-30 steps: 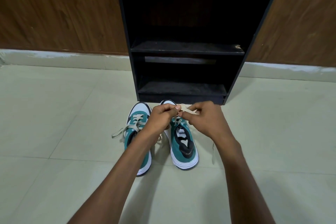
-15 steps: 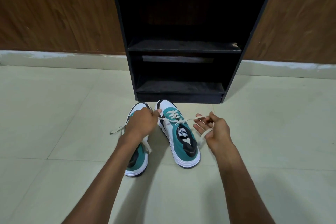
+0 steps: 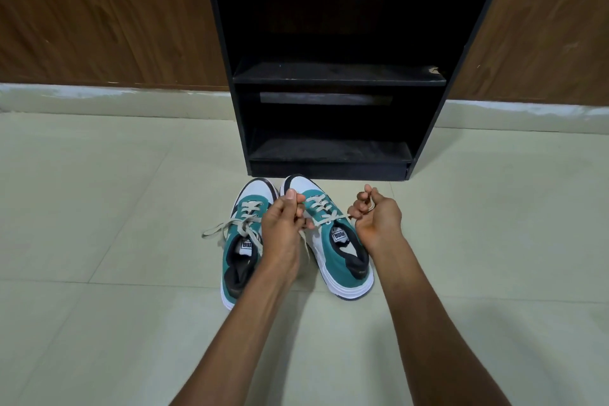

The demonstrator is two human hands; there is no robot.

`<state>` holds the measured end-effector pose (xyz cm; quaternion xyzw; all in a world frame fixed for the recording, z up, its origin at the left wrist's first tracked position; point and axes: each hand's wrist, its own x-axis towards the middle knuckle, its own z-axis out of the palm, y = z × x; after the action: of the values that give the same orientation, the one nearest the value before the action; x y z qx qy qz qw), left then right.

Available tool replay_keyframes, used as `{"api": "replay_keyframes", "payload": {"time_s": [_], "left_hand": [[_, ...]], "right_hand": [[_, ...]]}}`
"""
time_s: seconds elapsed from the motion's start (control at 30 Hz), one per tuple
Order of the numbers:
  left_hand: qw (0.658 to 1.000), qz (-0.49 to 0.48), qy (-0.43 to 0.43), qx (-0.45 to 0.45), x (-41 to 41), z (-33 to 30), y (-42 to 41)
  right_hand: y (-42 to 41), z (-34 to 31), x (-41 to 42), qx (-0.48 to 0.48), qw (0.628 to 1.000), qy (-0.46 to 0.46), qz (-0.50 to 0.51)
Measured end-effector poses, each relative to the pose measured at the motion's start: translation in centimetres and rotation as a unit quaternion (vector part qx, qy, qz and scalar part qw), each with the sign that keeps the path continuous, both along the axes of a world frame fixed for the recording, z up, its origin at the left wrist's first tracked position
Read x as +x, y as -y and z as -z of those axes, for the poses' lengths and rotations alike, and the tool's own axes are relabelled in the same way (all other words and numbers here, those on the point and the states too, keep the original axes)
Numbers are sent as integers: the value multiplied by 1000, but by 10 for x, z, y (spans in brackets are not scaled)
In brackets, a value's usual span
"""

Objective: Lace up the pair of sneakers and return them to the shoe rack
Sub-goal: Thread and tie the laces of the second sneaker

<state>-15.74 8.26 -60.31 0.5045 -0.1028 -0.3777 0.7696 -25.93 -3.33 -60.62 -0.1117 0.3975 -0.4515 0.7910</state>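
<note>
While both sneakers sit on the tiled floor just in front of the shoe rack, low in the middle of the frame, the person has both hands down on the laces of the right-hand one. The rack is a black open-front unit against a wood-panel wall, and the two shelves I can see look bare, just dusty, with a chipped bit on the right end of the middle shelf edge.

The left hand is curled closed, thumb pressed onto the forefinger, pinching one end of the beige lace by the right sneaker; the loose tail hangs down past the wrist. The right hand is turned palm up with the fingers curled in around the other end of that lace, which runs tight from the top eyelet into the fist.

The left sneaker is right beside it, nearly touching at the toes, with its lace ends lying loose and trailing off to the left on the tile.

Both are teal and white with black collars. Each tongue has a white label reading PUMA, upside down from here.
</note>
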Motion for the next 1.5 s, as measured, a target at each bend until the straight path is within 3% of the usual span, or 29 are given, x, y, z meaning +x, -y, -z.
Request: {"api": "replay_keyframes", "payload": {"time_s": [0.2,0.47,1.03,1.13,1.27,1.37,1.5], "left_hand": [[999,-49,7,23,-3,3,-12],[992,-42,81,88,-12,-7,-26],[987,-3,110,118,-9,-8,-35],[989,34,63,132,-3,-11,-33],[980,70,67,174,-4,-20,-32],[967,92,128,199,-6,-15,-29],[892,165,314,282,-8,-9,-25]], "right_hand": [[23,13,12,-40,992,-120,-20],[32,21,25,-52,967,-248,-13],[35,25,28,-76,944,-321,14],[31,19,26,-81,958,-275,33],[21,9,17,-129,964,-232,15],[9,-4,-2,-197,936,-293,-14],[-3,-15,-38,-325,845,-419,-73]]}}
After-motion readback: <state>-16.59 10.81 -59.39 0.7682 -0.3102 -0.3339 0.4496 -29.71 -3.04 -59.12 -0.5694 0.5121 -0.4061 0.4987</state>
